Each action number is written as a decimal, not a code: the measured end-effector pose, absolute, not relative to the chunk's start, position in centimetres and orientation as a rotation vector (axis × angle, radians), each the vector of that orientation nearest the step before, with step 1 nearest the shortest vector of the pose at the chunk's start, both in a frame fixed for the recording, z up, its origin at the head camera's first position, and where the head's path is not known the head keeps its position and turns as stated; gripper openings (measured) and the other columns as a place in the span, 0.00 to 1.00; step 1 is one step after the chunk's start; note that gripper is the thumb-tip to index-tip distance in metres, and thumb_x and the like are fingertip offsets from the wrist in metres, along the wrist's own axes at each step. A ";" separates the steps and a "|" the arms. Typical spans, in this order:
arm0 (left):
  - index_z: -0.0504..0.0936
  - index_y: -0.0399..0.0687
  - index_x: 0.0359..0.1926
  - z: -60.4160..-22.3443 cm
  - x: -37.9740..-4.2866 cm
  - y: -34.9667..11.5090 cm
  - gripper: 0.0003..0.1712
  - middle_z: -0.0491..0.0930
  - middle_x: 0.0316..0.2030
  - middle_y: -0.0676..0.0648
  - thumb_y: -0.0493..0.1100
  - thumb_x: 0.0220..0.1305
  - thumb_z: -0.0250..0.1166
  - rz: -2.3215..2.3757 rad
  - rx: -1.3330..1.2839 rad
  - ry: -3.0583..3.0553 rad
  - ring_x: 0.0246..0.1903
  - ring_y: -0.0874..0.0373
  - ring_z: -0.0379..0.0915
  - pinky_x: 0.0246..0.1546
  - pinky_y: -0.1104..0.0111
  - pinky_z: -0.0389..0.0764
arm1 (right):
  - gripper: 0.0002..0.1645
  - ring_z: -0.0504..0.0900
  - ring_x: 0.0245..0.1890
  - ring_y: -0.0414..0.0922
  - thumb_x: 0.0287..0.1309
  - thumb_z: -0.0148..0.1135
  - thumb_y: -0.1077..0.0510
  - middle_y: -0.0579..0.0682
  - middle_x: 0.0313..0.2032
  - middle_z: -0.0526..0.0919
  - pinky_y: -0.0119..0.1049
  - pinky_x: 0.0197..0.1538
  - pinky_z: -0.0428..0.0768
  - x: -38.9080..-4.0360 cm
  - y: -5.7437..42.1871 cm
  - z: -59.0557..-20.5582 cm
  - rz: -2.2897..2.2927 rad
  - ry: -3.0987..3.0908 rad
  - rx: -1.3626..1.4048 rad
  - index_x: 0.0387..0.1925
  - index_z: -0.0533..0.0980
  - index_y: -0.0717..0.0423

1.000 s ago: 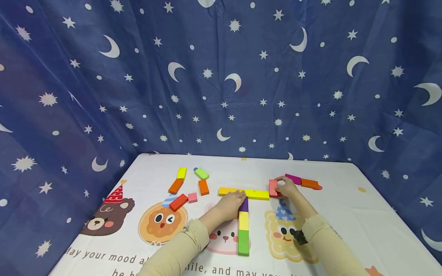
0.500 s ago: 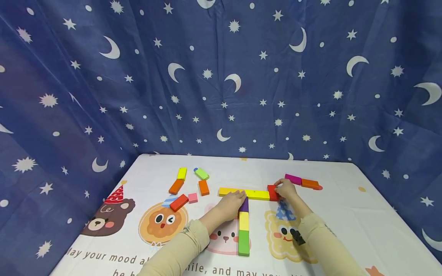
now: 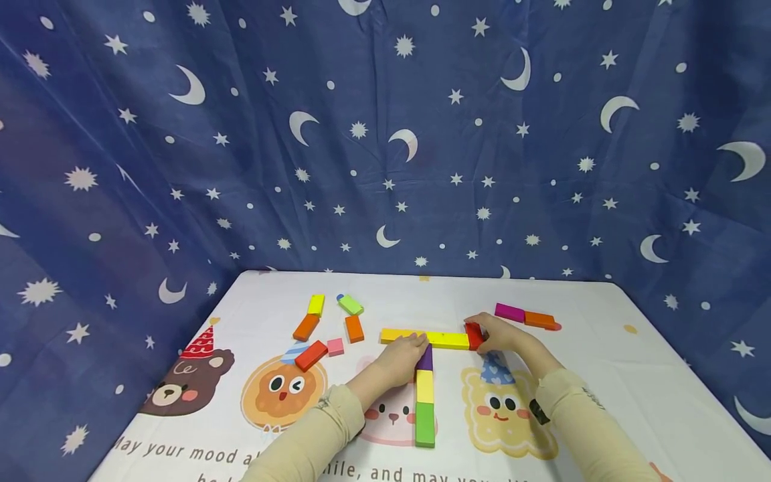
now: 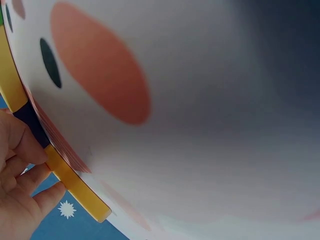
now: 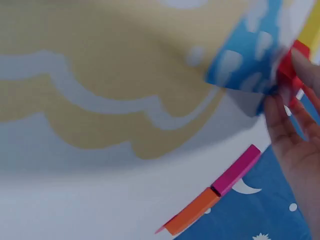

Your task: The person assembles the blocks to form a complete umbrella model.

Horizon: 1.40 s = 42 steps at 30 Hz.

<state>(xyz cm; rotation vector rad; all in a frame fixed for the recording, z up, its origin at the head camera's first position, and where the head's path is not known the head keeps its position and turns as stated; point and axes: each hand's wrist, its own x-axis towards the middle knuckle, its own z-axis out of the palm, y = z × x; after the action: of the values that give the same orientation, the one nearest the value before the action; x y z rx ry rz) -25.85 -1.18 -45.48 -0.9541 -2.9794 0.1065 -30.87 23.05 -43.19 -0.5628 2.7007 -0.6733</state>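
Note:
In the head view, my right hand (image 3: 502, 333) grips a red block (image 3: 475, 337) between thumb and fingers, at the right end of a row of two yellow blocks (image 3: 448, 341). The right wrist view shows thumb and fingertips on opposite sides of this red block (image 5: 289, 75). My left hand (image 3: 400, 360) rests at the middle of that row, fingers extended. In the left wrist view its fingertips touch the edge of a yellow block (image 4: 82, 192), beside a purple block (image 4: 32, 122). From the purple block, a pale yellow block (image 3: 424, 386) and a green block (image 3: 424, 425) run toward me.
Behind my right hand lie a magenta block (image 3: 509, 312) and an orange block (image 3: 539, 319), end to end. Several loose blocks, among them a red one (image 3: 311, 355) and a small pink one (image 3: 335, 347), lie on the left of the white printed tablecloth (image 3: 602, 375).
My right hand has lowered the red block from a raised position against the end of the yellow row, then shifted its fingers around it. My left hand has stayed in place.

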 end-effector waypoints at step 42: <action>0.67 0.45 0.66 -45.6 -26.0 -1.3 0.33 0.66 0.67 0.48 0.38 0.59 0.63 0.121 -0.962 -2.980 0.65 0.53 0.64 0.64 0.59 0.68 | 0.36 0.77 0.41 0.50 0.50 0.69 0.62 0.65 0.58 0.72 0.51 0.56 0.77 -31.2 23.0 -44.1 -0.621 2.839 -0.512 0.61 0.68 0.64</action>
<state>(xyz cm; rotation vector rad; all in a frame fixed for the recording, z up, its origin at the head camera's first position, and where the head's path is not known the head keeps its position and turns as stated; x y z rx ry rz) -26.00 -1.27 -45.57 -0.9615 -2.9801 0.1210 -31.23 22.97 -44.12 -0.5117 2.8393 -0.6214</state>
